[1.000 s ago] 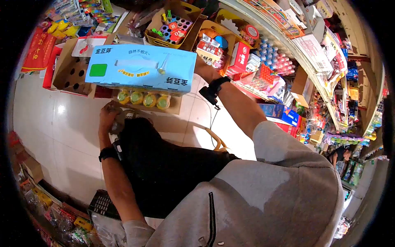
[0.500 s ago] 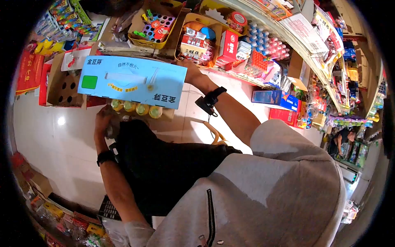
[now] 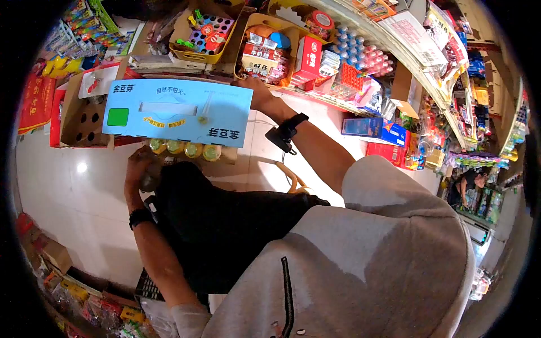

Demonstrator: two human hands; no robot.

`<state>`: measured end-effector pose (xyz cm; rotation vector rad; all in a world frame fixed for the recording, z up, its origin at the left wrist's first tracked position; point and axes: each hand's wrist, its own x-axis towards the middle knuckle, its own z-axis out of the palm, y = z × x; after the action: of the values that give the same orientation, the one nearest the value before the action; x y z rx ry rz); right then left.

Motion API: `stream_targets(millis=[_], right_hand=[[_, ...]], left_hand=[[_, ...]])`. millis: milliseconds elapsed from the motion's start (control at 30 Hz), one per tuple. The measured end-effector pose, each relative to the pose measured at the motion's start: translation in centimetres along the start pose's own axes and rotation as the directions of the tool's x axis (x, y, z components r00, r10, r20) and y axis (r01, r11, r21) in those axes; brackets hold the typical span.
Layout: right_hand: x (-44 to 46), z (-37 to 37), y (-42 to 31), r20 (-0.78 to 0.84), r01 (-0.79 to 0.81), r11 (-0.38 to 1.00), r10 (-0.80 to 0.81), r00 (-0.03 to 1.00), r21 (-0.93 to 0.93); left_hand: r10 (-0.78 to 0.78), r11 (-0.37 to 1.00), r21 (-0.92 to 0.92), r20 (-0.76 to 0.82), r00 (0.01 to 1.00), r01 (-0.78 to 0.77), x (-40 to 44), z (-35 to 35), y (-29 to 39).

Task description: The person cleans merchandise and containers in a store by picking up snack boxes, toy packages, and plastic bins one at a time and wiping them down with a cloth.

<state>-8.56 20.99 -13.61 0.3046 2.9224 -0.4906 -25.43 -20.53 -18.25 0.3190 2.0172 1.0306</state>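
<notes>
A light-blue printed cardboard box [image 3: 177, 127] lies across the far side of my knees, with a row of several yellow-green round tops [image 3: 193, 150] showing under its near edge. My right hand [image 3: 258, 94] is closed at the box's far right corner, its fingertips partly hidden behind the cardboard. Below the box's left end, my left hand [image 3: 138, 167] is curled around a dim, see-through object beside my dark-clothed knee. What exactly that object is, I cannot make out.
An open brown carton with a holed insert [image 3: 84, 121] stands left of the blue box. Snack-filled yellow bins [image 3: 208, 58] and shelves of packaged goods line the back and right. Another person [image 3: 468, 186] is at the far right. A black crate [image 3: 147, 286] stands at lower left.
The blue box and both hands sit slightly further left in the view, along with the surroundings. Both hands keep nearly the same pose.
</notes>
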Motion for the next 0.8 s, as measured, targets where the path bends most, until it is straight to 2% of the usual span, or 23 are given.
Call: stream_targets(millis=[100,167,233,300,400,467,500,567,600,633,667,700,767,800], right_hand=[[0.2,0.3,0.4,0.025,-0.003,1.000,0.003,1.000,-0.020],[-0.2,-0.4,0.0,0.033,0.016,0.999,-0.015,0.999,-0.033],[-0.6,-0.4,0.2,0.047,0.040,0.998,-0.038,0.998,-0.043],[-1.1,-0.2,0.6,-0.108,0.161,0.987,-0.160,0.981,-0.002],[-1.6,-0.1,1.0,-0.054,0.069,0.996,-0.066,0.996,0.055],[-2.4,-0.4,1.3,-0.034,0.062,0.997,-0.061,0.998,0.035],[-2.7,-0.6,1.6,-0.013,0.058,0.998,-0.058,0.998,0.016],[-3.9,-0.8,2.3,-0.009,0.093,0.993,-0.093,0.996,0.068],[-5.1,-0.5,2.5,-0.170,0.081,0.966,-0.040,0.985,0.246],[-6.3,0.3,3.6,-0.311,0.096,0.904,0.043,0.949,0.417],[-7.6,0.9,4.9,-0.285,0.021,0.723,0.246,0.927,0.690],[-9.4,2.4,7.1,-0.193,-0.025,0.454,0.426,0.884,0.891],[-12.8,5.0,13.6,0.121,-0.200,0.014,0.752,0.648,0.980],[-14.2,6.1,15.4,0.243,-0.096,-0.229,0.794,0.557,0.969]], left_hand=[[-0.040,0.999,-0.026,-0.023,0.999,0.040,-0.5,-0.1,0.4],[-0.030,0.992,-0.122,0.036,0.999,0.035,-0.7,-0.3,0.6],[-0.034,0.994,-0.103,0.064,0.997,0.040,-1.3,-0.4,1.6],[-0.038,0.996,-0.082,0.090,0.995,0.046,-1.9,-0.3,2.2],[0.045,0.996,-0.087,0.141,0.989,-0.033,-2.2,-0.1,2.5],[-0.048,0.984,-0.164,0.135,0.990,0.070,-2.0,0.3,2.4],[-0.045,0.984,-0.166,0.135,0.990,0.068,-1.9,0.3,2.6],[-0.039,0.997,-0.056,0.112,0.993,0.045,-1.9,0.6,2.9],[-0.040,0.997,-0.058,0.114,0.993,0.047,-2.0,0.7,3.5],[-0.023,0.999,-0.036,0.148,0.989,0.029,-2.2,0.8,4.2],[-0.008,1.000,-0.014,0.181,0.983,0.011,-2.4,1.0,4.8],[-0.015,1.000,-0.016,0.182,0.983,0.018,-2.6,1.2,4.6],[-0.077,0.997,-0.018,0.125,0.989,0.080,-2.6,1.4,4.4],[-0.085,0.996,-0.012,0.129,0.988,0.088,-2.5,1.5,3.7]])
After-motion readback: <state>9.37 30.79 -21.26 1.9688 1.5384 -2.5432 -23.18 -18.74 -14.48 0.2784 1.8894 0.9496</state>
